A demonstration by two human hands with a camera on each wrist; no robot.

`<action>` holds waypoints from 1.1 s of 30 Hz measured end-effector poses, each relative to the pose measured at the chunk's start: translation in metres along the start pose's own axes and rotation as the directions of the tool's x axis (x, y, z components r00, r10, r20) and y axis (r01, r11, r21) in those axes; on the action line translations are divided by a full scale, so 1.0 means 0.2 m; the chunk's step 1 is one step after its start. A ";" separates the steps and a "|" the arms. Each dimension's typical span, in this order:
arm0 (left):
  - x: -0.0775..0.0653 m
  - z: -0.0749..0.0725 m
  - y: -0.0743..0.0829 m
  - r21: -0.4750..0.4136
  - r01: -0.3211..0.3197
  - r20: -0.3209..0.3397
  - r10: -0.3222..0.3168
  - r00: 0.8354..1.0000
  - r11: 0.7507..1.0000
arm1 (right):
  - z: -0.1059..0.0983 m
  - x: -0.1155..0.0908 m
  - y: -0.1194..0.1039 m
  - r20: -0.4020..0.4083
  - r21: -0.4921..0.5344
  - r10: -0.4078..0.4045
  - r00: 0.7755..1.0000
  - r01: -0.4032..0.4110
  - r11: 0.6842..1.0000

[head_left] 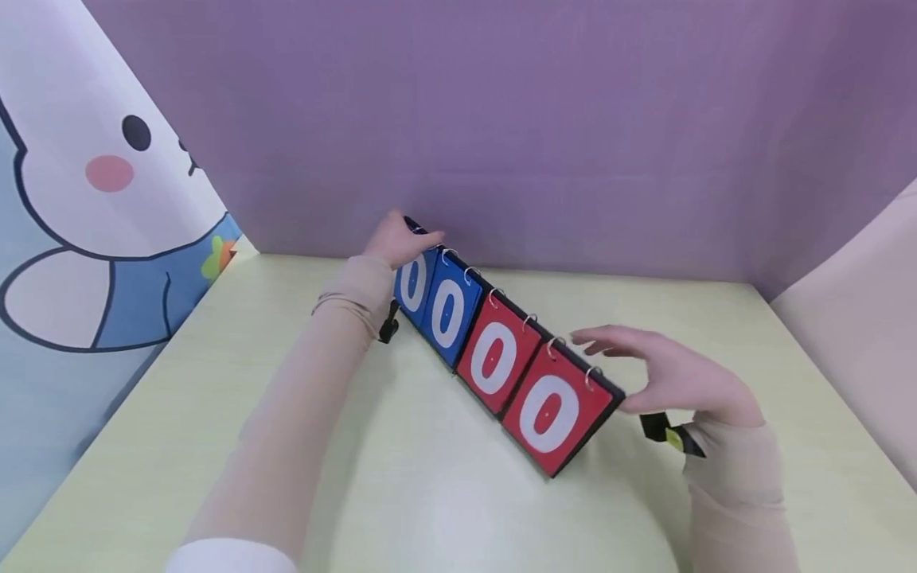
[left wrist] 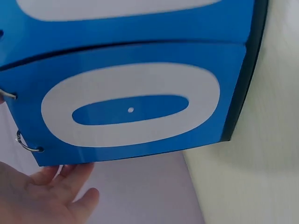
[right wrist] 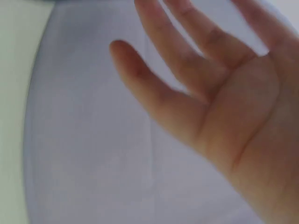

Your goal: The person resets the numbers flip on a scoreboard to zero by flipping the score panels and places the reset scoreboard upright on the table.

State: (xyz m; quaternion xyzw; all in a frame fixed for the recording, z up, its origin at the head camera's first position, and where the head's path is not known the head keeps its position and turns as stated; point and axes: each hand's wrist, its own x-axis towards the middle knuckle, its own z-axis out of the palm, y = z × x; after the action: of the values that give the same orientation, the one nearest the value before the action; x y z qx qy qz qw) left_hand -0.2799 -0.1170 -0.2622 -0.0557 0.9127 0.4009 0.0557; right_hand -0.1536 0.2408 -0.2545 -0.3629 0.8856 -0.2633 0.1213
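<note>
A flip scoreboard (head_left: 494, 358) stands slanted above the table in the head view, with blue cards at its far left end and red cards at its near right end. Every visible card reads 0 and hangs from metal rings. My left hand (head_left: 399, 240) grips the board's far left end by its top edge. In the left wrist view, fingers of the left hand (left wrist: 56, 191) reach behind the blue card (left wrist: 187, 142). Beside the near right end is my right hand (head_left: 680, 370), fingers spread and thumb close to the corner; whether it touches is unclear. The right wrist view shows this hand (right wrist: 233, 116) holding nothing.
The pale table (head_left: 444, 493) lies under the board. Behind it rises a purple backdrop (head_left: 537, 135). A cartoon-printed cloth (head_left: 64, 207) hangs at the left, and a pale panel (head_left: 867, 318) borders the right side.
</note>
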 end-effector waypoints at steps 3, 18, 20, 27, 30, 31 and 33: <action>-0.02 -0.04 -0.02 0.033 0.026 -0.015 -0.026 1.000 0.999 | -0.05 -0.03 0.07 -0.054 0.030 0.197 0.979 -0.196 0.980; -0.08 -0.15 -0.10 0.139 0.072 -0.046 -0.066 0.997 0.988 | -0.12 -0.02 0.22 -0.072 0.170 0.493 0.867 -0.477 0.862; -0.09 -0.16 -0.11 0.152 0.078 -0.038 -0.073 0.997 0.985 | -0.12 -0.01 0.24 -0.063 0.200 0.474 0.878 -0.455 0.868; -0.14 -0.19 -0.12 0.162 0.122 -0.015 -0.121 0.993 0.979 | -0.13 0.05 0.34 -0.006 0.452 0.368 0.930 -0.326 0.830; -0.15 -0.20 -0.12 0.162 0.140 -0.026 -0.138 0.990 0.977 | -0.15 0.14 0.34 -0.009 0.507 0.487 0.873 -0.416 0.755; -0.15 -0.21 -0.12 0.167 0.139 -0.031 -0.136 0.990 0.976 | -0.16 0.17 0.33 -0.020 0.508 0.527 0.849 -0.445 0.737; -0.15 -0.21 -0.12 0.174 0.139 -0.040 -0.134 0.990 0.975 | -0.17 0.23 0.32 -0.031 0.515 0.593 0.805 -0.496 0.700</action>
State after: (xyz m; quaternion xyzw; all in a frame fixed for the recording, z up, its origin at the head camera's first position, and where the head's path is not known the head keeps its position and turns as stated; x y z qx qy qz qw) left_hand -0.2486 -0.1621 -0.2467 -0.1186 0.9394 0.3128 0.0749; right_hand -0.2371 0.2601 -0.2633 -0.0137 0.8658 -0.4614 0.1931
